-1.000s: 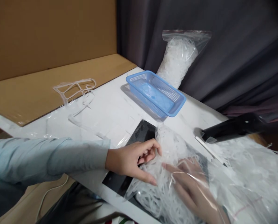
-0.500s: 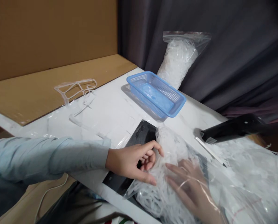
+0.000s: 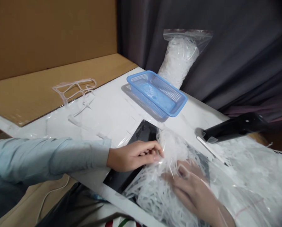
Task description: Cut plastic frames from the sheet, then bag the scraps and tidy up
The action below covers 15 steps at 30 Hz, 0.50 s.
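Note:
A clear plastic bag (image 3: 171, 138) full of thin white plastic loops (image 3: 155, 189) lies across a black flat board (image 3: 129, 168) at the table's front edge. From outside, my left hand (image 3: 138, 154) pinches the bag's film near its middle, thumb and index finger together. My right hand (image 3: 190, 186) is inside the bag, seen through the film. Its fingers are bent and closed on some of the white loops, with the fingertips partly buried among them.
Behind the bag stands a blue perforated basket (image 3: 157, 94). A filled zip bag (image 3: 178, 60) is upright beyond it. White branched plastic scraps (image 3: 77, 88) lie at the left. At the right are a black object (image 3: 233, 127) and a heap of white plastic pieces (image 3: 256, 167).
My left thumb and fingers have closed onto the bag's film. Inside the bag, the right fingers have gone from spread to bent among the loops.

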{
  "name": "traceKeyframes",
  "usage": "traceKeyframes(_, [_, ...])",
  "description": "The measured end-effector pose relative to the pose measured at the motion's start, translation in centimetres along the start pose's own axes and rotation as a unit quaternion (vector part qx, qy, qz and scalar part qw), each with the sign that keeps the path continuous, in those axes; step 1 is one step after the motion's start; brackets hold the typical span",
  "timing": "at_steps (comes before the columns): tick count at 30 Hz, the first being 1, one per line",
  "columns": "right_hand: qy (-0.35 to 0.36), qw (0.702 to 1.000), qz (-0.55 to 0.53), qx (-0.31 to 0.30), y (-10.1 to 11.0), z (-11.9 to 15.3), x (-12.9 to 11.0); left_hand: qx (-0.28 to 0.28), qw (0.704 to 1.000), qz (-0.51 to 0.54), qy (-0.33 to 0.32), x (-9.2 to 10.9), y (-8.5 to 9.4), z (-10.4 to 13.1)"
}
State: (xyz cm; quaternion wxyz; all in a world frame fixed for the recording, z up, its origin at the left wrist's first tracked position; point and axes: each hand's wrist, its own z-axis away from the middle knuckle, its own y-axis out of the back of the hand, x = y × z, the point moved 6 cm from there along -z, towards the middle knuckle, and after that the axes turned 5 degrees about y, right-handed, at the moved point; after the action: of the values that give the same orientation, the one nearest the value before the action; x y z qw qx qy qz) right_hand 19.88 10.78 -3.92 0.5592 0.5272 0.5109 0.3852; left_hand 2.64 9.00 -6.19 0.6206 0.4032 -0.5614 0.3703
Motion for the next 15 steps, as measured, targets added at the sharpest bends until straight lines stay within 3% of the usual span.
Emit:
traceKeyframes(5, [-0.008, 0.997, -0.039, 0.062, 0.1, 0.2, 0.3, 0.053, 0.997, -0.057, -0.003, -0.2, 1.3, -0.1])
traceKeyframes(9, [-0.006, 0.994, -0.041, 0.101, 0.1, 0.4, 0.2, 0.031, 0.994, -0.108, 0.011, -0.6, 1.4, -0.1])
traceKeyframes(15, [-0.034, 0.989, -0.031, 0.138, 0.8, -0.2, 0.0, -0.005, 0.996, -0.091, -0.009, -0.2, 0.9, -0.2])
